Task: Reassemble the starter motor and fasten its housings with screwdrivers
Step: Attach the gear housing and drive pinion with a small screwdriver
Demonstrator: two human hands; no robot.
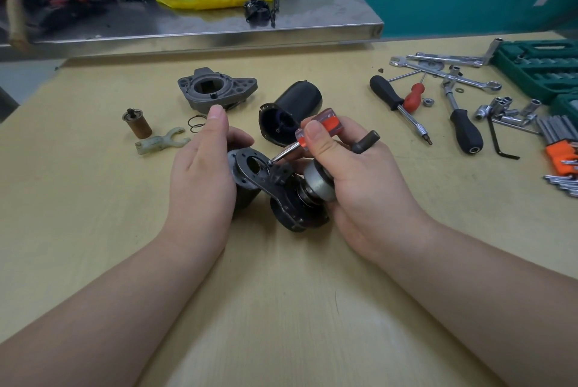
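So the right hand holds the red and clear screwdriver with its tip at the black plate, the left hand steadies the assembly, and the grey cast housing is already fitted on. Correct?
Not quite. In the head view the grey cast housing lies apart on the table, beyond the left hand. The right hand does hold the screwdriver, tip at the black plate.

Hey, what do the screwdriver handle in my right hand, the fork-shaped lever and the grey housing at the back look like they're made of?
Screwdriver handle: clear plastic with orange stripes, glossy and see-through. Fork-shaped lever: probably pale moulded plastic, off-white and dull, with no metallic shine. Grey housing: likely cast metal, perhaps aluminium, judging by its matte grey, slightly rough surface and thick walls.
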